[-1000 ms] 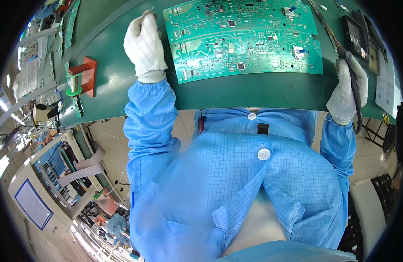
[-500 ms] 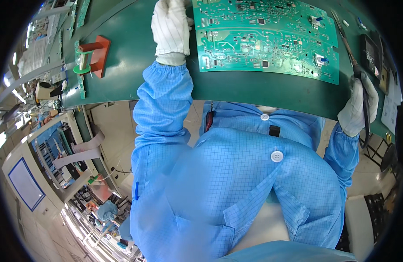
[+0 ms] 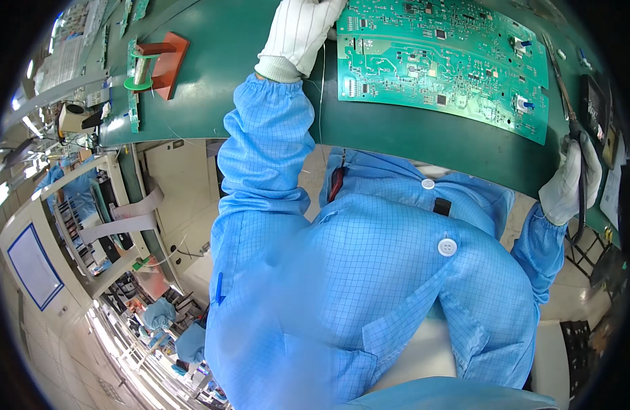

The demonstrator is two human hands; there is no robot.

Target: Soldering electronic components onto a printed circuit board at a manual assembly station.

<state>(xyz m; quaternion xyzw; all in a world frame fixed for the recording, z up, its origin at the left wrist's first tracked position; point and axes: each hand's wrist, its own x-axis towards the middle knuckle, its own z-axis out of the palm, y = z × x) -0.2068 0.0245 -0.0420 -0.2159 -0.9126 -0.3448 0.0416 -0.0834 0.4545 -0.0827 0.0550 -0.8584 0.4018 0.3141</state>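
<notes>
My left hand (image 3: 300, 33), in a white striped glove, is at the top left corner of a green circuit board panel (image 3: 410, 80). Its fingers look closed on a thin solder wire (image 3: 322, 96), which hangs down past the table edge; the fingertips are partly cut off by the top of the picture. Two boards lie joined in the panel, each with a blue-shafted knob part at its right end. At the right, my gloved right hand (image 3: 569, 179) grips a soldering iron (image 3: 578, 133) by its dark handle, the long metal shaft pointing away from me.
A red-orange stand (image 3: 173, 65) holds a spool (image 3: 143, 74) with green flanges on the table's left part. Narrow green boards (image 3: 132, 92) stand beside it. A dark box-shaped device (image 3: 593, 102) is beyond the iron. The green table (image 3: 424, 130) ends just before my body.
My left hand has moved right, toward the board panel, and the solder wire now shows hanging from it. The view has shifted slightly. My right hand still holds the soldering iron.
</notes>
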